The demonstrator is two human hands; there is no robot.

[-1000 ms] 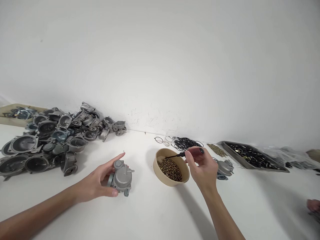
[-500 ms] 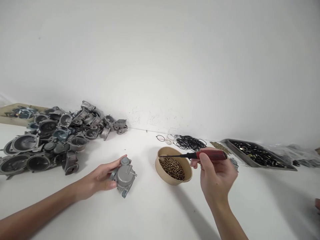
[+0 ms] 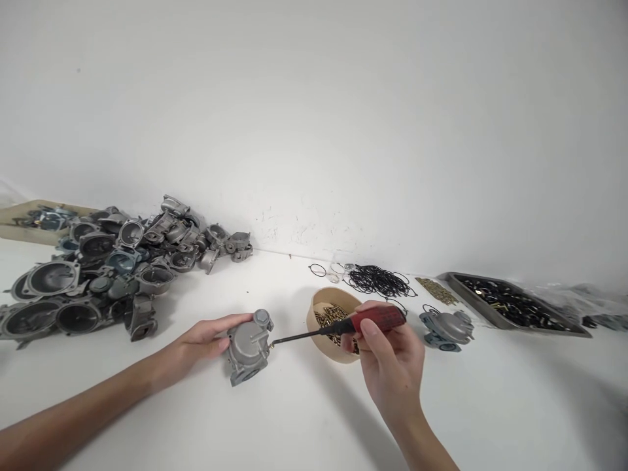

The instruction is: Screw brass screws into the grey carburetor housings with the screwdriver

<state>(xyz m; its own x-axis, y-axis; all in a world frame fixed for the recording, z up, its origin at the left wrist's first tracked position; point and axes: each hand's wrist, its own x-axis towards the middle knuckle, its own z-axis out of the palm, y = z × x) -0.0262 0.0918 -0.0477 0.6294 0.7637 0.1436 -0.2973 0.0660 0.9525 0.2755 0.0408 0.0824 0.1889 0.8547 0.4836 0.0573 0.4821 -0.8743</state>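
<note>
My left hand [image 3: 203, 343] grips a grey metal carburetor [image 3: 249, 347] by its left side, just above the white table. A red-handled screwdriver [image 3: 375, 319] is held in my right hand [image 3: 392, 366], its black shaft pointing left. At the shaft's tip sits a small brass-coloured screw [image 3: 272, 345], close to the carburetor's right edge; whether it is in a hole I cannot tell. Behind the screwdriver stands a tan bowl [image 3: 318, 302] of brass-coloured screws [image 3: 333, 316], partly covered by my right hand.
Many metal housings [image 3: 98, 248] are piled at left, with a beige tray [image 3: 14, 226] behind them. Black rubber rings [image 3: 380, 280] lie near the wall. On the right are another carburetor [image 3: 449, 327], small brass-coloured parts [image 3: 436, 290] and a dark tray [image 3: 510, 307] of black parts.
My right hand has brought the screwdriver left and down from over the bowl to the carburetor's edge. My left hand has turned the carburetor slightly. Another carburetor at right is now uncovered.
</note>
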